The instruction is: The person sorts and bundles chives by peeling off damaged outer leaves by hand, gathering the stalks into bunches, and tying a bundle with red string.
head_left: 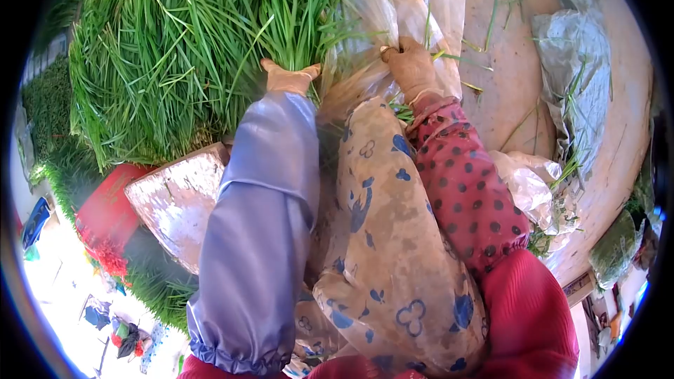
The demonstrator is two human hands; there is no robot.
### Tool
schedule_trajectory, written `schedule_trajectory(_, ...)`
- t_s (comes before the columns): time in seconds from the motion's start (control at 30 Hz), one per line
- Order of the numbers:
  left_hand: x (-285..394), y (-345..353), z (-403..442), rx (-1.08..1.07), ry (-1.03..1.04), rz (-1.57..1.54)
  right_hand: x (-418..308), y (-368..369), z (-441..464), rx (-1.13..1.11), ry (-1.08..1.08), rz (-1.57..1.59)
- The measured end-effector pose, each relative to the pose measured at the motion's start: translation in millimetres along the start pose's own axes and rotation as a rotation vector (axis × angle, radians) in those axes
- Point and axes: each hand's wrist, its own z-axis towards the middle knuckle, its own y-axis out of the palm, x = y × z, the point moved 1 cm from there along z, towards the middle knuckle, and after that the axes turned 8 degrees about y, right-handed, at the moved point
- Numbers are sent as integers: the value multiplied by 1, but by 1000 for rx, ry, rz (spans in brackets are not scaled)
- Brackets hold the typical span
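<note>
My left hand [289, 81], in a pale purple sleeve cover, grips a bunch of garlic chives [298, 35] by the lower ends, with the long flat leaves pointing away from me. To its right, my right hand [411, 67] pinches the edge of a clear plastic bag [375, 10] with thumb and fingers. The bag lies crumpled, with dark print near its top, and reaches toward the bunch. A large heap of chives [161, 56] rises left of my left hand. My right arm wears a red sleeve cover with black dots.
A worn board or box side [179, 200] and a red object [105, 210] are beside my left forearm. Right of my right hand, a crumpled plastic sheet [579, 70] and loose leaves lie on the pale round tabletop [509, 84]. A stained patterned apron [393, 253] covers my lap.
</note>
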Motion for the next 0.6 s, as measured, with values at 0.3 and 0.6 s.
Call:
schedule_trajectory(0.3,36,-69,38,-394,-250,331,12,21,16,-154,19,284)
schedule_trajectory(0.6,1,-47,48,-413,-248,345,-76,-9,-52,125,-879,-218)
